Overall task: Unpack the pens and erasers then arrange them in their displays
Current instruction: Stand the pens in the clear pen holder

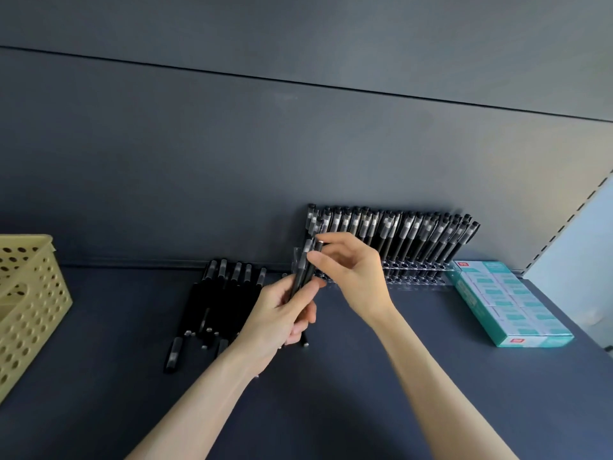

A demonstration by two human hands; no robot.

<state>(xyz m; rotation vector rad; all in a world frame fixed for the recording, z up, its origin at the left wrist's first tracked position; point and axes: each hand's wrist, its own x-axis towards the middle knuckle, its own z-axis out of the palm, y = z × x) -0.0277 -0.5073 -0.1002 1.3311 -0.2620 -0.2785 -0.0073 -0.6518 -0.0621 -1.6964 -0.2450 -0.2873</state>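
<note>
A long row of black pens (398,239) with clear capped tops is seen standing upright and slightly tilted in a clear tiered rack (414,279) set against the back panel. To its left, a loose pile of the same black pens (217,300) is spread flat on the shelf, with one pen lying apart at the near edge of the pile. To the right of the rack, a green and white eraser box (507,303) is laid open, with wrapped erasers packed in rows inside it. A small bundle of pens (300,280) is gripped upright in the left hand (277,322), whose fingers are curled round the barrels. The top of one pen (319,246) in that bundle is pinched between the thumb and forefinger of the right hand (356,272), while its other fingers are loosely bent; this is done just in front of the rack's left end. The dark blue-grey shelf (365,386) is backed by a panel (232,144) of the same colour, crossed by a thin seam. A pale yellow perforated basket (30,300) is placed at the far left, and a slotted upright (564,224) is seen at the right edge.
</note>
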